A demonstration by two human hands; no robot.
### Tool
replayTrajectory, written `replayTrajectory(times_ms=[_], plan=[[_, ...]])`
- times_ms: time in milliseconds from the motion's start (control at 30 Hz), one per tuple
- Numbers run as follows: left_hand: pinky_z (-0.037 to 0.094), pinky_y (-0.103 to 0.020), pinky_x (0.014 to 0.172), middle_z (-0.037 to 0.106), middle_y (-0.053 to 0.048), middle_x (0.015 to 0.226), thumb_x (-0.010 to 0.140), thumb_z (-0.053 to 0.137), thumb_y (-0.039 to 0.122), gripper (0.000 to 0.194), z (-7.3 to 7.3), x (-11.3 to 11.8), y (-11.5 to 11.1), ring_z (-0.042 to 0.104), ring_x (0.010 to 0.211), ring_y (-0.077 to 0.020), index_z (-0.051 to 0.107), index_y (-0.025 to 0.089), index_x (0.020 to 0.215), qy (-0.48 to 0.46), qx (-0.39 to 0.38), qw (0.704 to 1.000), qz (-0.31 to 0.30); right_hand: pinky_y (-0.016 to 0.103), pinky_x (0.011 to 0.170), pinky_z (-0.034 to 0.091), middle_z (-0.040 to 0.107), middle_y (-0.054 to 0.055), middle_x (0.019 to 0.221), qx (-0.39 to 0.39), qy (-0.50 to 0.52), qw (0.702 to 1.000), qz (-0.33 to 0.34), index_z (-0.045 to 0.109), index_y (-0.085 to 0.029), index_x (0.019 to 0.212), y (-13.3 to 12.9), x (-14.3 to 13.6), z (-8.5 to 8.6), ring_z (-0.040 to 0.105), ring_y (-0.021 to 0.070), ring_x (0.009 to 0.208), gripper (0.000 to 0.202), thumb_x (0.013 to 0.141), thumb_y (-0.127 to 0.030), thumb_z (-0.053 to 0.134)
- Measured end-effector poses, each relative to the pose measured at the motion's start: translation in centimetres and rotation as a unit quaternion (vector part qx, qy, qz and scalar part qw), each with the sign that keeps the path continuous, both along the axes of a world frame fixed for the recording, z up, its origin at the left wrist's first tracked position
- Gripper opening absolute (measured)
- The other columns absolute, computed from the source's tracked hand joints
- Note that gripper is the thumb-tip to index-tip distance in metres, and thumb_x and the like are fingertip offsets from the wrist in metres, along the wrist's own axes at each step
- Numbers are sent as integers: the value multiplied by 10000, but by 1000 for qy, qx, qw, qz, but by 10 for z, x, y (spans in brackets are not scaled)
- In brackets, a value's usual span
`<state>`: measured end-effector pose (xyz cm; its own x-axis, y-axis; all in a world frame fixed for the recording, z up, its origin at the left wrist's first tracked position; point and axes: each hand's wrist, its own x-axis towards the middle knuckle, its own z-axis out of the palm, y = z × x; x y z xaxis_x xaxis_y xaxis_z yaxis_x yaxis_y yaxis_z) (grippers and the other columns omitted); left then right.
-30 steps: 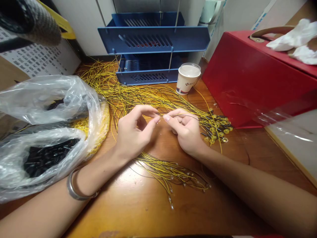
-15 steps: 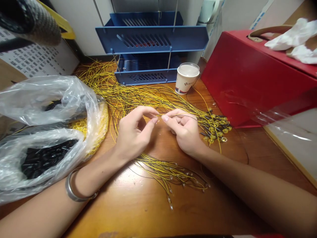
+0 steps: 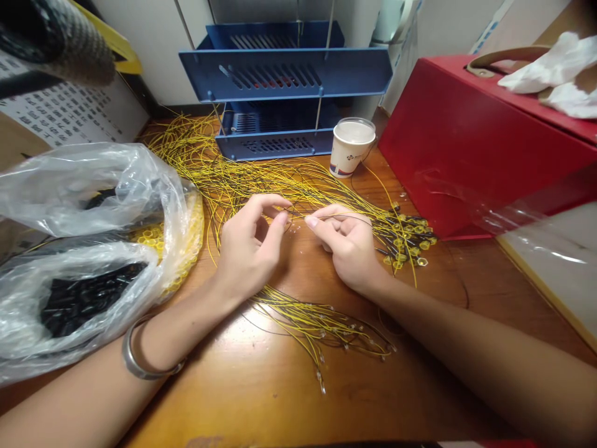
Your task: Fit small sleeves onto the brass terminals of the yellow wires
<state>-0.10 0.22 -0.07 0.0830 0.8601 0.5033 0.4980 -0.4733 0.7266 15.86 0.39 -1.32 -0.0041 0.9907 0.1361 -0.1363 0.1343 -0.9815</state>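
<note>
Right hand [image 3: 349,249] pinches thin wire [image 3: 298,217], mid-frame. Left hand [image 3: 245,249] at same wire, thumb and index slightly apart; can't tell if other fingers grip. Progress, judging by wire ends: cluster at right of frame [image 3: 410,239] already has yellow and black pieces on; lower-centre bundle [image 3: 303,311] on counter [image 3: 261,398] shows clear tips, none fitted. Loose black pieces [image 3: 88,298] remain in bag, lower left.
</note>
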Motion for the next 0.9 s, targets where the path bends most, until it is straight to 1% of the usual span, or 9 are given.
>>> replayTrajectory(times_ms=[133, 233, 333, 467, 600, 667, 833, 900], plan=[[442, -226, 561, 700, -16, 985, 888, 608, 137, 276, -1, -1, 0, 509, 562, -67, 640, 198, 1156, 24, 8, 1000, -16, 242, 440, 150, 351, -98, 457, 1, 4, 1000, 0, 600, -164, 741, 0, 0, 0, 243, 51, 424, 184, 764, -318, 699], [454, -215, 552, 706, -22, 1037, 840, 669, 120, 335, -1, -1, -1, 505, 547, -53, 634, 196, 1165, 18, 22, 999, -40, 242, 440, 143, 345, -99, 458, 2, 5, 1000, 0, 601, -162, 742, 0, 0, 0, 236, 49, 425, 182, 765, -314, 699], [459, -206, 544, 712, -17, 1001, 828, 705, 135, 324, 0, 0, -2, 505, 534, -44, 641, 191, 1140, 4, 34, 998, -49, 241, 441, 143, 344, -100, 462, 4, 6, 1000, 3, 603, -161, 748, 0, 0, 0, 236, 48, 426, 178, 770, -310, 698], [449, -197, 524, 718, -6, 909, 853, 698, 154, 227, 0, 2, -2, 509, 515, -41, 659, 176, 1076, -11, 33, 999, -32, 242, 445, 137, 333, -104, 456, 4, 6, 1000, 6, 593, -162, 744, 0, 0, 1, 230, 47, 423, 179, 768, -306, 696], [438, -193, 514, 716, 5, 875, 857, 696, 148, 171, 0, 3, -2, 518, 518, -42, 673, 178, 1025, -14, 39, 999, -27, 242, 444, 141, 333, -106, 456, 3, 6, 1000, 8, 587, -162, 744, 0, 0, 1, 231, 46, 422, 184, 764, -310, 694], [433, -195, 520, 713, 7, 873, 862, 689, 140, 166, 0, 2, -2, 516, 526, -44, 678, 184, 1022, -15, 36, 999, -33, 243, 442, 141, 333, -106, 455, 3, 2, 1000, 7, 590, -161, 748, 0, 0, 1, 231, 46, 422, 189, 764, -317, 696], [421, -207, 529, 707, 0, 899, 886, 647, 120, 224, -2, 0, -1, 513, 549, -57, 683, 210, 1087, -13, 29, 999, -43, 243, 445, 144, 341, -103, 452, 1, -8, 1000, 2, 600, -159, 751, 0, 0, 1, 234, 47, 426, 189, 770, -324, 691], [439, -212, 554, 703, -3, 896, 893, 635, 125, 195, -3, -1, 0, 529, 575, -68, 694, 211, 1056, 2, 38, 998, -40, 243, 444, 145, 346, -102, 454, -1, -6, 1000, 1, 602, -159, 752, 0, 0, 1, 236, 46, 426, 190, 765, -323, 695]])
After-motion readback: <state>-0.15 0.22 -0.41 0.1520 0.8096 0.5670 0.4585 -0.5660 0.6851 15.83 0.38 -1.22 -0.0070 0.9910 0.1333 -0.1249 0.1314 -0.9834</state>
